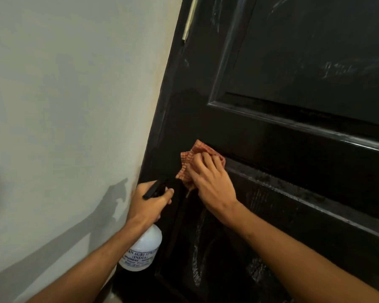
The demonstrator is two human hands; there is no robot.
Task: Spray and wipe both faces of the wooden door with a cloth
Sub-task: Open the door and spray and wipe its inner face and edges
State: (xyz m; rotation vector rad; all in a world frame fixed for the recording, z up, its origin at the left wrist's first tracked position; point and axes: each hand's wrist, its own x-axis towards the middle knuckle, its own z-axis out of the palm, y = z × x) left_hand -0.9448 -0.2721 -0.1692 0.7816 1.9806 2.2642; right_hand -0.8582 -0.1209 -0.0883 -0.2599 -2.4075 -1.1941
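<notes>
A dark, glossy panelled wooden door (282, 132) fills the right of the view, with wet streaks on its panels. My right hand (210, 182) presses an orange checked cloth (187, 162) against the door at the upper left corner of the lower panel, fingers curled over the fabric. My left hand (149, 204) grips the black trigger head of a white spray bottle (143, 248), held just left of the door's edge and below the cloth. The bottle's nozzle points toward the door.
A pale plastered wall (64, 106) takes up the left side, with shadows of my arm and the bottle on it. A light metal hinge (189, 18) shows at the door's upper left edge.
</notes>
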